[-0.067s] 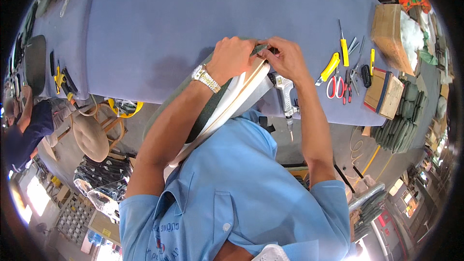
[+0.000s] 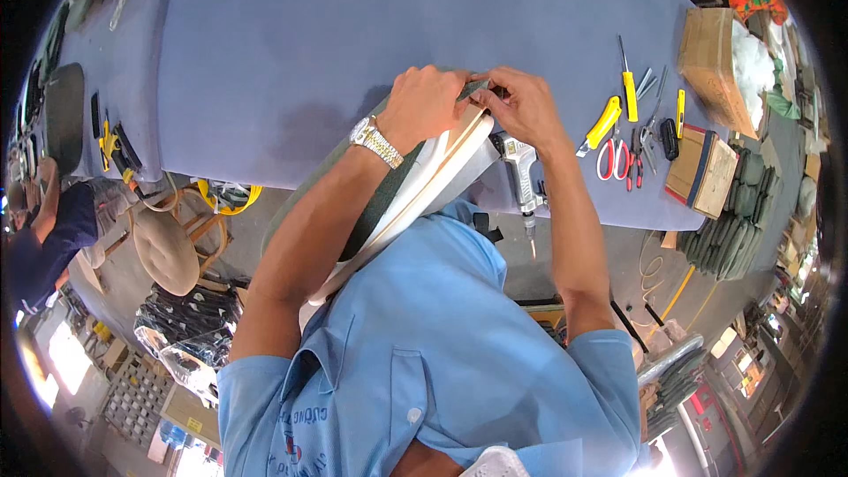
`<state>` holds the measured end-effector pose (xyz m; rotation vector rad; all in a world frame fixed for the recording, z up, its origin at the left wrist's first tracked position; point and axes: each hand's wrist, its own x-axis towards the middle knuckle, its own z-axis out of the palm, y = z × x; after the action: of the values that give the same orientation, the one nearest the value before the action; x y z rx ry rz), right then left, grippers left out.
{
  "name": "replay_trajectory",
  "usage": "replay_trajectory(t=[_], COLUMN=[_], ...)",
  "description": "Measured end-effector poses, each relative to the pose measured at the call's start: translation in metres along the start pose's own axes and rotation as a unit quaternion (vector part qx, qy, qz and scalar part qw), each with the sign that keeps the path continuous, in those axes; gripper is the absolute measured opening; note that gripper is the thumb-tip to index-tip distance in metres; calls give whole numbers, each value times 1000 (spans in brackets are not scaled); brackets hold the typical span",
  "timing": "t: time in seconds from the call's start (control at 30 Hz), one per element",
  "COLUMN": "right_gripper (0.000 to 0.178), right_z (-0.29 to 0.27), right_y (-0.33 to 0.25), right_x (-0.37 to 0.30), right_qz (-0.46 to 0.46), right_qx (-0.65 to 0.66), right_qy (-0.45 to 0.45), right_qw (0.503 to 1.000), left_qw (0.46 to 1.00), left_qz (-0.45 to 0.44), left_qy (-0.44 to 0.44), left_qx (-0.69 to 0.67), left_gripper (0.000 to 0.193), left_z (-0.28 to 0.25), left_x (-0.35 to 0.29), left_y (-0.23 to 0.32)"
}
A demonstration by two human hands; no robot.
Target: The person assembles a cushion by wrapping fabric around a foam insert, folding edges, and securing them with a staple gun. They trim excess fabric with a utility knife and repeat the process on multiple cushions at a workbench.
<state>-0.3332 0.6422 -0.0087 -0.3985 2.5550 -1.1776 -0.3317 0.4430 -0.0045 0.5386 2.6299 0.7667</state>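
Note:
Against my body on the table's near edge leans a seat cushion (image 2: 433,181) with white padding, a thin wood-coloured edge and dark green fabric (image 2: 375,216) along its left side. At its upper end my left hand (image 2: 427,106) is closed on the green fabric, a metal watch on that wrist. Close beside it, my right hand (image 2: 525,108) pinches the same fabric's corner between thumb and fingers. The fingertips of both hands are partly hidden. A power drill (image 2: 519,168) lies just below my right hand at the table edge, bit pointing toward me.
On the blue-grey table (image 2: 283,44), right, lie a yellow utility knife (image 2: 603,121), a yellow-handled screwdriver (image 2: 629,93), red-handled scissors (image 2: 613,161) and pliers. Beyond them stands a cardboard box (image 2: 707,66) with white stuffing. At far left are a co-worker (image 2: 62,230) and a round cushioned chair (image 2: 166,252).

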Motion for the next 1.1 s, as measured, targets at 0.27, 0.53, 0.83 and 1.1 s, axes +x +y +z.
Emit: replay_trajectory(t=[0.27,0.53,0.83,1.1], right_gripper=[24,27,22,25], right_z=[1,-4,-5,-10], right_y=[5,6,3,21], right_x=[6,13,11,8], right_qz=[-28,63,31,83], right_qx=[-26,27,-18,45], right_qy=[11,-37,-23,-51], right_qw=[999,997,999,994], left_qw=[999,997,992,989], left_qz=[18,17,69,53], left_qy=[43,56,88,81], left_qx=[5,-53,-52,-112], left_gripper=[29,34,30,23], left_z=[13,7,13,19], left_x=[0,5,-12,1], left_y=[-6,-15,-9,-9])
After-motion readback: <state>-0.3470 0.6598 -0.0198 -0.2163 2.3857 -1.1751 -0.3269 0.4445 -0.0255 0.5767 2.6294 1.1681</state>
